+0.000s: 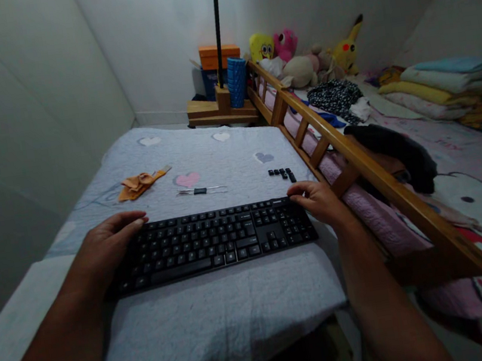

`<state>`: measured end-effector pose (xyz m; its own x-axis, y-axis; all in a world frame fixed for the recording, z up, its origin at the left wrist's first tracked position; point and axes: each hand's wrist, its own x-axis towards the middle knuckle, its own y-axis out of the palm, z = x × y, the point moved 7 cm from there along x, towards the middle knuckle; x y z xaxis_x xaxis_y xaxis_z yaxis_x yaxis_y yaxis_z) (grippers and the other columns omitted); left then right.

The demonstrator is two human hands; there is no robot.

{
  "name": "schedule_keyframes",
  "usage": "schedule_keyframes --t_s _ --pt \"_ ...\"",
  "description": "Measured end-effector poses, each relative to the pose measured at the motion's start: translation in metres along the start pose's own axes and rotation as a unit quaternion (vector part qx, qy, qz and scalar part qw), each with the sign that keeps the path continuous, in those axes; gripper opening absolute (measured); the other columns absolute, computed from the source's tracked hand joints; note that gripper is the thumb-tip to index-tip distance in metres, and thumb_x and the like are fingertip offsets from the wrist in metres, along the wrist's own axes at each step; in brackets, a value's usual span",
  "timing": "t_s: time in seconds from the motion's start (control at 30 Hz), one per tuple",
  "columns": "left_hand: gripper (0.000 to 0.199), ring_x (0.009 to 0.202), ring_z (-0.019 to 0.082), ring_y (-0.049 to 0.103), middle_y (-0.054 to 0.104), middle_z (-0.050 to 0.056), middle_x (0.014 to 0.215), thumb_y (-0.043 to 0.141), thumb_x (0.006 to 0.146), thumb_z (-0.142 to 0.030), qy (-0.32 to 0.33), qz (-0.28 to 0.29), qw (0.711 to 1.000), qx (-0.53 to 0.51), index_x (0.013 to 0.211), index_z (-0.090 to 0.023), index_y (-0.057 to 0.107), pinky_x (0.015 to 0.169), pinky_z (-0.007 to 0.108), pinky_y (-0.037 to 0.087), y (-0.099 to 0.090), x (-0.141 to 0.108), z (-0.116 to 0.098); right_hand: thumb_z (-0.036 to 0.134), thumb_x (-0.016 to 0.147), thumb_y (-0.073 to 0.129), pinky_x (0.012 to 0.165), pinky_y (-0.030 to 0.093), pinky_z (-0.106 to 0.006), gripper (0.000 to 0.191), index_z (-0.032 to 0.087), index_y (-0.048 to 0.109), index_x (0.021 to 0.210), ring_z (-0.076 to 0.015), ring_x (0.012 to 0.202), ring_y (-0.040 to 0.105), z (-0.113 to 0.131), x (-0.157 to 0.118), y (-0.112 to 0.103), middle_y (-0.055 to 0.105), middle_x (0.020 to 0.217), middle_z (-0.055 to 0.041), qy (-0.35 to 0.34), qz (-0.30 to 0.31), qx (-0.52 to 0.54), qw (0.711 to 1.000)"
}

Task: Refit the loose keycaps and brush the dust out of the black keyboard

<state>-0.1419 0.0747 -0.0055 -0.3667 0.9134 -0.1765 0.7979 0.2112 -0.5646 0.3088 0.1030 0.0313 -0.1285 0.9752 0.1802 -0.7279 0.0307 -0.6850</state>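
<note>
A black computer keyboard (214,242) lies across the cloth-covered table, a few keys absent around its arrow-key area. My left hand (116,241) grips its far left corner, thumb and fingers closed on the edge. At the far right corner, my right hand (311,197) pinches the keyboard's edge. Several loose black keycaps (283,172) sit just beyond my right hand. Behind the keyboard rests a wire keycap puller (200,191) with a black middle. An orange cloth (135,186) lies crumpled farther left, with a brush (161,173) beside or partly under it.
A pale cloth with hearts (219,153) covers the table. Along the right runs a wooden bed rail (330,143), with clothes, folded bedding (448,83) and plush toys (295,55) past it. At the back stand a blue foam roller (236,81) and an orange box (219,56).
</note>
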Motion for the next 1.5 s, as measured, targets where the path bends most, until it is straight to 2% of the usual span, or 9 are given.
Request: schedule_keyframes --t_s 0.13,0.33,0.57,0.7,0.8,0.97,1.1,1.5 --pt "0.044 0.110 0.029 0.067 0.076 0.006 0.115 0.068 0.073 -0.049 0.014 -0.002 1.000 0.000 0.107 -0.022 0.074 0.101 0.040 0.047 0.000 0.003 0.002 0.023 0.080 0.062 0.082 0.050 -0.034 0.012 0.022 0.073 0.085 -0.0205 0.082 0.066 -0.007 -0.010 0.007 0.072 0.085 -0.0024 0.009 0.015 0.017 1.000" --pt "0.043 0.106 0.027 0.067 0.075 0.005 0.114 0.068 0.073 -0.047 -0.008 -0.004 1.000 0.006 0.107 -0.024 0.074 0.098 0.038 0.049 -0.001 0.000 0.001 0.020 0.079 0.063 0.084 0.049 -0.034 0.009 0.022 0.071 0.083 -0.0199 0.087 0.064 -0.010 -0.012 0.011 0.068 0.088 -0.0026 -0.027 0.030 0.027 0.999" --pt "0.042 0.104 0.028 0.067 0.075 0.006 0.113 0.067 0.071 -0.046 -0.013 -0.008 1.000 -0.002 0.106 -0.023 0.073 0.096 0.039 0.050 0.000 -0.007 -0.007 0.023 0.080 0.064 0.075 0.049 -0.031 0.010 0.022 0.071 0.087 -0.0191 0.080 0.065 -0.018 -0.020 0.022 0.069 0.083 -0.0007 0.019 0.084 0.054 0.995" --pt "0.041 0.103 0.027 0.066 0.075 0.006 0.112 0.067 0.071 -0.045 -0.007 -0.011 1.000 0.008 0.105 -0.022 0.074 0.097 0.038 0.049 -0.001 -0.007 -0.008 0.019 0.079 0.064 0.080 0.049 -0.032 0.010 0.021 0.073 0.084 -0.0198 0.083 0.067 -0.016 -0.020 0.024 0.072 0.085 -0.0020 0.008 0.086 0.029 0.996" --pt "0.045 0.098 0.026 0.066 0.074 0.006 0.111 0.067 0.072 -0.048 -0.004 -0.006 1.000 0.008 0.108 -0.022 0.073 0.091 0.037 0.050 -0.001 -0.004 -0.003 0.017 0.081 0.063 0.083 0.049 -0.033 0.013 0.021 0.074 0.083 -0.0202 0.087 0.068 -0.014 -0.019 0.024 0.074 0.088 -0.0031 -0.001 0.096 0.022 0.995" --pt "0.047 0.095 0.023 0.066 0.073 0.004 0.113 0.068 0.071 -0.047 -0.031 0.003 0.999 -0.013 0.112 -0.023 0.072 0.085 0.033 0.050 0.002 -0.004 0.002 0.014 0.082 0.063 0.086 0.048 -0.033 0.014 0.020 0.075 0.084 -0.0201 0.091 0.066 -0.012 -0.019 0.025 0.072 0.091 -0.0045 -0.019 0.102 0.006 0.995" --pt "0.045 0.099 0.023 0.064 0.073 0.004 0.114 0.067 0.071 -0.046 -0.031 -0.005 0.999 -0.015 0.109 -0.023 0.072 0.086 0.031 0.048 0.001 -0.007 -0.002 0.013 0.084 0.062 0.086 0.047 -0.032 0.015 0.021 0.075 0.084 -0.0196 0.090 0.065 -0.012 -0.019 0.026 0.071 0.090 -0.0043 -0.028 0.096 -0.007 0.995" --pt "0.047 0.102 0.025 0.065 0.074 0.005 0.114 0.068 0.068 -0.048 -0.026 -0.007 1.000 -0.009 0.108 -0.023 0.072 0.090 0.035 0.049 0.001 -0.006 -0.004 0.014 0.086 0.062 0.084 0.047 -0.032 0.015 0.021 0.075 0.083 -0.0194 0.088 0.064 -0.012 -0.018 0.026 0.070 0.088 -0.0043 -0.027 0.091 -0.026 0.995"
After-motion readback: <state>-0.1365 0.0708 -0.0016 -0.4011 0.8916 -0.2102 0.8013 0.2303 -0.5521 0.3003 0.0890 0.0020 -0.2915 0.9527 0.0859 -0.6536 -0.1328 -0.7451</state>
